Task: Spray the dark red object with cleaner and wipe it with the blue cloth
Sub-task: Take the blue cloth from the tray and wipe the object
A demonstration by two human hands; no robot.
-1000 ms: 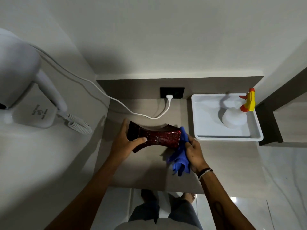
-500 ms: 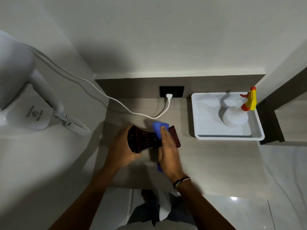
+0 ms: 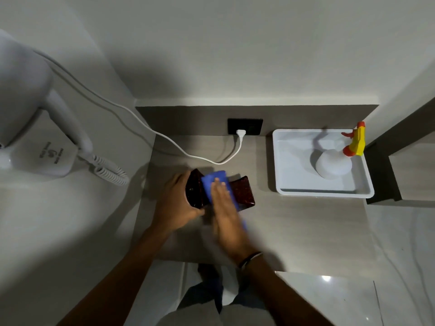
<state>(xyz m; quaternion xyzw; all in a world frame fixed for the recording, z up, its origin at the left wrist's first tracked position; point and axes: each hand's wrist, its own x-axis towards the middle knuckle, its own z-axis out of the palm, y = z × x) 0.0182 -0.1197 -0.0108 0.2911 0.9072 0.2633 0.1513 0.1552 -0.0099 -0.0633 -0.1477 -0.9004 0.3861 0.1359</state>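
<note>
Left hand [image 3: 175,204] clamps the dark red object [image 3: 242,192] on the tabletop [image 3: 306,222]; right hand [image 3: 226,208] presses the blue cloth [image 3: 213,181] flat, wiping underway, spray bottle [image 3: 334,164] parked far right.

Print on hairdryer base [image 3: 50,154] too blurred to read
</note>
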